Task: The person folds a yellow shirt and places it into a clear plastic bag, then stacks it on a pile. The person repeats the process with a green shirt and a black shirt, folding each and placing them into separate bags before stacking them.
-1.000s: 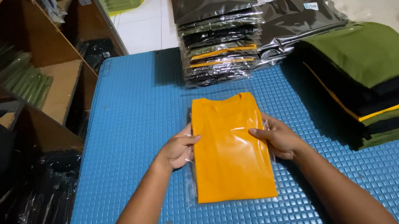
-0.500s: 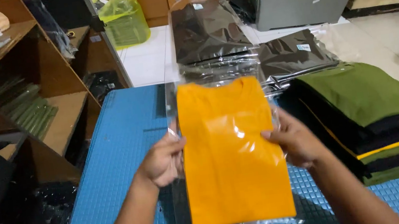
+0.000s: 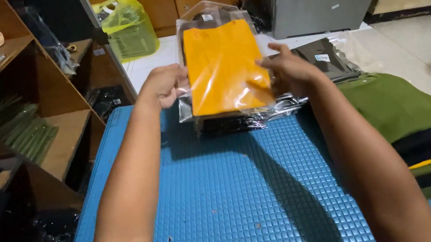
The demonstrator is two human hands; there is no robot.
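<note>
While held out over the blue mat, left hand and right hand pinching the side edges of the bagged orange shirt, fingers closed on plastic, atop the stack of bagged shirts.

Both forearms are bare to the frame's edge, no sleeves showing; left hand and right hand wear no gloves, rings or watch.

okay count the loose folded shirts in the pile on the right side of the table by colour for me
Pile of folded shirts, layers that show:
Olive green: 2
Black: 2
Yellow: 1
Total: 5; more may be hidden in the pile.
</note>
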